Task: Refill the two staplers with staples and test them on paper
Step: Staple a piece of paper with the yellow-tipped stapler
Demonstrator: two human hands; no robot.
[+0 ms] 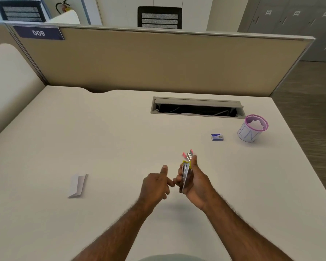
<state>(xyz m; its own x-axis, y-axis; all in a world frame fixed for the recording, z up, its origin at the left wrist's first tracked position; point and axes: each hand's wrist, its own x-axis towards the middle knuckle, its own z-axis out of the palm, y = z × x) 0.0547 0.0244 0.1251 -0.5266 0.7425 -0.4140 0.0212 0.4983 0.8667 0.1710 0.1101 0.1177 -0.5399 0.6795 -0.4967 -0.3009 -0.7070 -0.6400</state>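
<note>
My right hand grips a yellow-green stapler above the desk, held on edge with its metal side toward me. Just beyond it a pink stapler lies on the desk, partly hidden by my fingers. My left hand hovers right beside the held stapler, thumb up and fingers curled, its fingertips close to my right fingers; whether it pinches anything I cannot tell. A small blue staple box lies farther right. A folded sheet of white paper rests on the desk at the left.
A pink mesh cup wrapped in white paper stands at the right, near the desk edge. An open cable tray is cut into the desk at the back. A beige partition wall closes off the far side.
</note>
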